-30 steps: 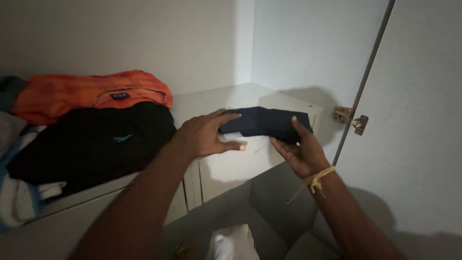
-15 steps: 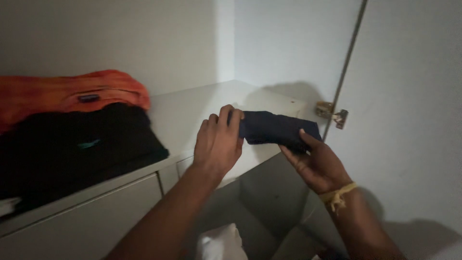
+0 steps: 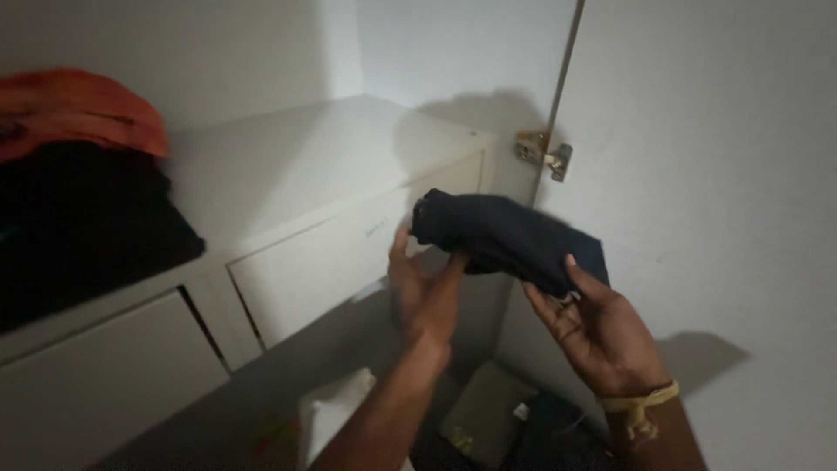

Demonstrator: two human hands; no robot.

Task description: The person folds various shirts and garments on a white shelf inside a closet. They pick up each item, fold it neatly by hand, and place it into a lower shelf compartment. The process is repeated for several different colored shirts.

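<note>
A folded dark navy cloth (image 3: pixel 510 237) is held in the air in front of a white drawer unit (image 3: pixel 331 218). My right hand (image 3: pixel 602 331) grips its right end from below, thumb on top; a yellow band circles that wrist. My left hand (image 3: pixel 427 292) is under the cloth's left end, palm up and fingers touching it, slightly blurred.
A black folded garment (image 3: pixel 78 235) with an orange one (image 3: pixel 78 109) on top lies on the unit at the left. An open white door (image 3: pixel 715 174) with a metal hinge (image 3: pixel 542 155) stands at the right. White and dark items lie on the floor below.
Both hands have lifted the navy cloth off the top of the drawer unit and brought it forward and down. The view has swung to the right.
</note>
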